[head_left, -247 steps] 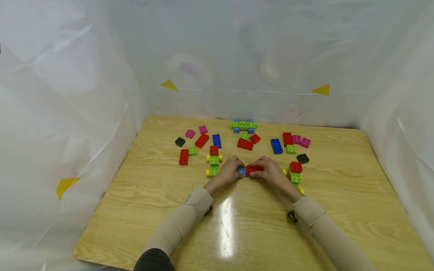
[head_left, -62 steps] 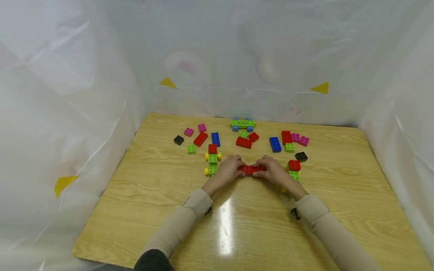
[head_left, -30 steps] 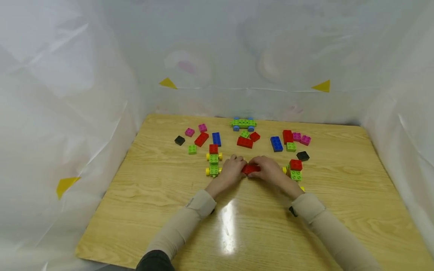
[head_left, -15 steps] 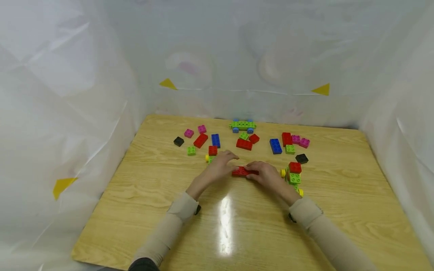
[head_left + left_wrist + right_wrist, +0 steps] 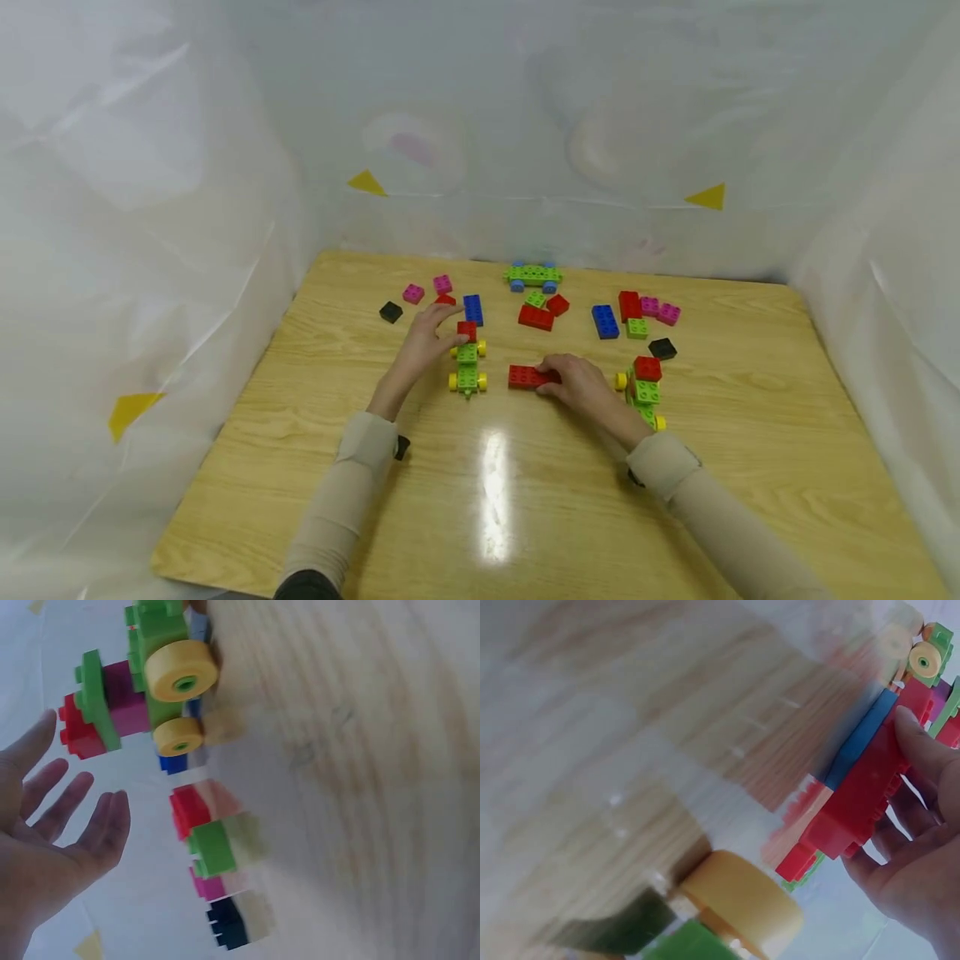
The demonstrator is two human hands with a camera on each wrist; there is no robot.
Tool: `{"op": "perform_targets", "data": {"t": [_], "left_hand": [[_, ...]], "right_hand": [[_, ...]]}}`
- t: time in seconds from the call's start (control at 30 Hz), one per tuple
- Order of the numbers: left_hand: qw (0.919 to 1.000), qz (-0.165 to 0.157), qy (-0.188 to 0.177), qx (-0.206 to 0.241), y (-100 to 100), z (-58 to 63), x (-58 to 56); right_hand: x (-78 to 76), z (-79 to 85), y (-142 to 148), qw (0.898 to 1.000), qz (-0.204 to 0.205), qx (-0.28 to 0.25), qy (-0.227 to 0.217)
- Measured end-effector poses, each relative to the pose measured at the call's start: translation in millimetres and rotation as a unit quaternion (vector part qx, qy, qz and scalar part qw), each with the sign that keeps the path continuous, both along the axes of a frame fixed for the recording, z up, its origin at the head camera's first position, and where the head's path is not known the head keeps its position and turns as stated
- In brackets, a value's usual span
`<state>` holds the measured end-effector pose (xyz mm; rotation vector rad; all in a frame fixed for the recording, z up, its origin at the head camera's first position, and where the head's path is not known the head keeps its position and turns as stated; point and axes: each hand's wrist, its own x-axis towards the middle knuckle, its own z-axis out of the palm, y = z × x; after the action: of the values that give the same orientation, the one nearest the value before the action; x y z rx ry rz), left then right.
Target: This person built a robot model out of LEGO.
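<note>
My right hand point(image 5: 583, 390) pinches a bar of red bricks point(image 5: 522, 377) that sits on a blue brick point(image 5: 861, 742); the thumb lies along one side in the right wrist view. My left hand point(image 5: 420, 346) reaches over the left side with its fingers spread and holds nothing. Nearest to it is a green toy car point(image 5: 468, 379) with yellow wheels. That car carries a purple brick point(image 5: 126, 697), a green brick point(image 5: 96, 697) and a red brick point(image 5: 79, 729) on top. In the left wrist view the fingertips stay apart from the red brick.
A second car with stacked bricks point(image 5: 647, 392) stands right of my right hand. At the back is a green car base point(image 5: 533, 275) with blue wheels. Loose bricks lie behind, among them blue point(image 5: 605, 322), black point(image 5: 391, 312), pink point(image 5: 413, 293) and red point(image 5: 536, 317) ones.
Earlier, a red brick left the table's left side and the blue brick became covered in red. Lately my left hand let go of the bar and moved left; my right hand kept hold.
</note>
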<state>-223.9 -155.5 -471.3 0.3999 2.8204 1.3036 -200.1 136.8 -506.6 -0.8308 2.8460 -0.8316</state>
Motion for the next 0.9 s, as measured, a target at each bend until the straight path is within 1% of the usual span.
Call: {"op": "perform_targets", "data": {"t": [0.1,0.23,0.43,0.5,0.6,0.73,0.9], "left_hand": [[0.9993,-0.008,-0.024,0.028,-1.4,-9.2,-2.4],[0.9975,-0.019,-0.042,0.053,-0.8,-18.2,-3.5],[0.9948,-0.009,-0.073,0.07,1.0,-26.3,-1.9],[0.9929,-0.006,-0.085,0.084,1.3,-27.7,-1.4],[0.99,-0.001,-0.1,0.099,3.0,-26.4,-0.6],[0.9885,-0.003,-0.115,0.098,6.0,-23.9,0.6],[0.9868,0.006,-0.123,0.105,8.8,-23.0,3.4]], "right_hand": [[-0.1,1.4,-2.3,1.0,-0.005,0.01,-0.005],[0.9,1.5,-3.2,1.0,-0.01,0.016,0.0],[2.6,2.6,-2.6,1.0,-0.011,0.019,0.013],[2.7,2.2,-3.3,1.0,-0.012,0.015,0.018],[1.8,0.7,-4.7,0.999,-0.012,0.011,0.031],[1.1,-1.3,-6.8,0.999,-0.012,0.004,0.042],[2.6,-3.3,-8.2,0.999,-0.013,-0.005,0.034]]}}
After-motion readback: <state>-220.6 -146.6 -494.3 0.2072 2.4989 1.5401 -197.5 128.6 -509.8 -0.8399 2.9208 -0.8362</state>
